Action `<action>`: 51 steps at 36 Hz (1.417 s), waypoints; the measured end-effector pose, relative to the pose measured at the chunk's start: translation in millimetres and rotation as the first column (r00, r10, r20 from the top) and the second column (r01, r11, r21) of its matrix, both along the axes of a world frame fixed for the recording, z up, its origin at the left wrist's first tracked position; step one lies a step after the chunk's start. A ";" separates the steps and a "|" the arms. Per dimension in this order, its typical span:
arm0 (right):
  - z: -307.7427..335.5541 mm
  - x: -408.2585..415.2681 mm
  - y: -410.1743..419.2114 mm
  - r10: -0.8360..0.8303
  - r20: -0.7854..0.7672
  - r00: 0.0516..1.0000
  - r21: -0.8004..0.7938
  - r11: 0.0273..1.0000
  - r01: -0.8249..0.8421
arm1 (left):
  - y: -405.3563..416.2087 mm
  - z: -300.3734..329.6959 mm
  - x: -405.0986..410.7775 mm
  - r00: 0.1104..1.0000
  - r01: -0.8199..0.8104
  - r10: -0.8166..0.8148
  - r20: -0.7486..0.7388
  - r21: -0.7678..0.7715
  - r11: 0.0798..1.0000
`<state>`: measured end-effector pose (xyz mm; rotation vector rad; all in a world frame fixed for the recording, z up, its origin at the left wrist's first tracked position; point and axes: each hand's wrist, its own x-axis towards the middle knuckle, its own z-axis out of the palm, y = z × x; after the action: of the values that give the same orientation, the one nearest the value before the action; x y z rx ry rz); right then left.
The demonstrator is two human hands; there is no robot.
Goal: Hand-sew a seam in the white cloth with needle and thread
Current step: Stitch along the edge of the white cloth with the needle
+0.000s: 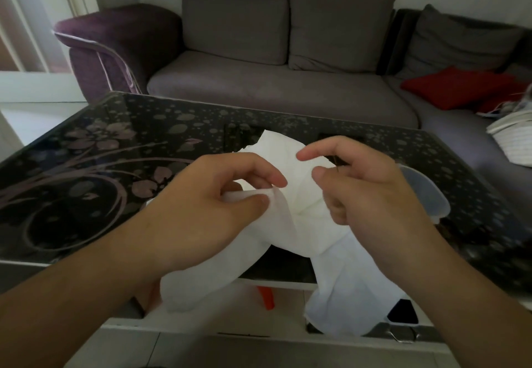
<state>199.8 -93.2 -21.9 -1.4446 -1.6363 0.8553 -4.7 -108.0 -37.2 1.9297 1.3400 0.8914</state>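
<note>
A person's two bare hands worked a white cloth (290, 212) over the near edge of a dark glass table (95, 166) printed with pale flowers. The cloth ran lengthwise from its far corner on the tabletop towards the person, its near end draped off the table edge in two hanging folds. The left hand (207, 203) pinched a fold of the cloth between thumb and forefinger. The right hand (365, 192) was curled just beside it, thumb and forefinger close together; whether they held a needle could not be told. A translucent plastic lid (426, 194) lay under the right hand. A grey sofa (259, 85) stood behind, with a red cushion (457, 85) on it.
</note>
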 end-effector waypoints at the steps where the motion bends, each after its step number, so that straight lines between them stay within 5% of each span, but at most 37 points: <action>1: 0.0 -1.5 -1.5 0.047 -0.008 0.999 -0.016 0.999 -0.047 | -0.1 0.7 -0.1 1.000 0.000 0.000 -0.005 -0.003 1.000; 8: -4.4 -9.9 -3.4 0.281 0.094 0.955 -0.118 0.956 -0.270 | -2.1 3.7 -0.1 0.999 0.040 -0.041 0.011 0.024 0.999; 22: -9.6 -3.0 4.6 0.193 0.148 0.970 -0.041 0.981 -0.189 | 3.2 -1.7 -2.0 0.997 -0.083 0.083 0.003 -0.027 0.996; 51: -12.0 -0.9 12.1 0.115 0.292 0.949 0.117 0.981 -0.155 | 1.4 -0.6 -0.7 0.998 -0.051 0.054 0.020 -0.108 0.993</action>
<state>198.9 -81.2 -33.8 -1.4198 -1.9884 0.6134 -5.5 -106.6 -37.8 1.8044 1.4023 0.8465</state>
